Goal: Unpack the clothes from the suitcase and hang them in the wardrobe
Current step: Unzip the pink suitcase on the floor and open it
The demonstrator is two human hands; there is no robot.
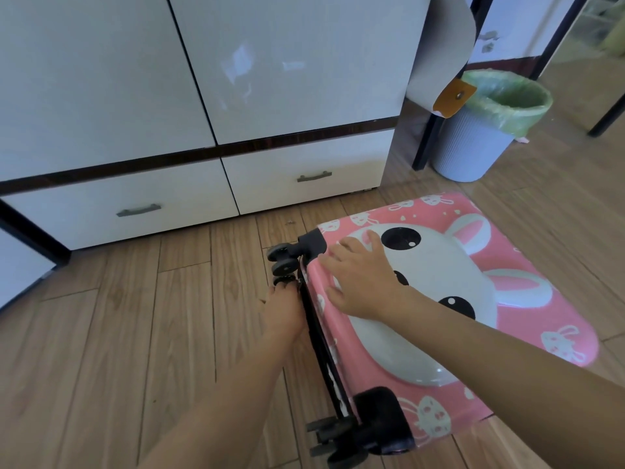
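A pink suitcase (pixel 527 319) with a white rabbit face lies flat and closed on the wooden floor, its black wheels pointing left. My right hand (pixel 363 282) rests flat on the lid near its left edge, fingers spread. My left hand (pixel 284 311) is at the suitcase's left side by the black zipper seam, just below a wheel; its fingertips seem to pinch something small there, but they are partly hidden. The white wardrobe (pixel 152 79) stands behind with its doors closed. No clothes are visible.
Two drawers with metal handles (pixel 138 210) sit under the wardrobe doors. A blue waste bin (pixel 473 143) with a green liner stands at the right of the wardrobe. A rolled white sheet with a tan strap (pixel 453 96) hangs beside it. Black metal legs stand at far right.
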